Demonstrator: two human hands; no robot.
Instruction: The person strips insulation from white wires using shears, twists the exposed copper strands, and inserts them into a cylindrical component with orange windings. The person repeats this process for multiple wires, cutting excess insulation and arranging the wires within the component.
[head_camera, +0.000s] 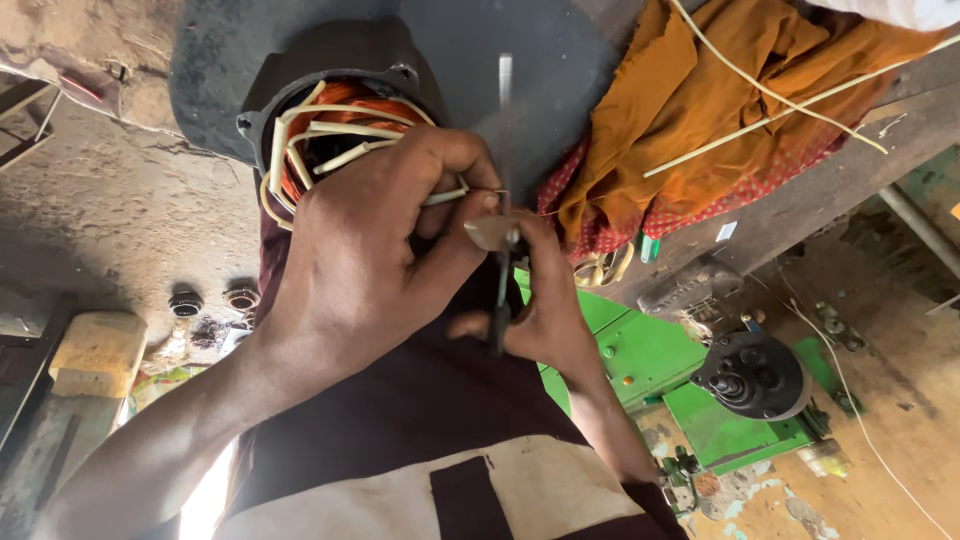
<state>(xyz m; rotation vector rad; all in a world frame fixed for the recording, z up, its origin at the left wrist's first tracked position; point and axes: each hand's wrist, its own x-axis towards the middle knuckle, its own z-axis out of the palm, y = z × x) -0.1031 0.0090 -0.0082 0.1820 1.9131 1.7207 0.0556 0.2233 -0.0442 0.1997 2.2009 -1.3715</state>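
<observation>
A dark motor stator housing (340, 60) rests on my lap, with copper-orange windings (345, 112) and cream sleeved leads (330, 130) coiled inside it. My left hand (370, 260) lies over the stator's lower edge and pinches one cream lead end (450, 195) between thumb and forefinger. My right hand (545, 315) grips the dark handles of a pair of scissors (503, 150), seen edge-on. Their thin blades point up past the pinched lead, and the pivot sits right by my left thumb.
An orange cloth (700, 110) with long cream strands (780, 110) lies on a bench at upper right. A green machine base (720, 420) carrying a black round part (755, 375) stands at lower right. Two bearings (212, 300) and a yellow block (98, 352) lie at left.
</observation>
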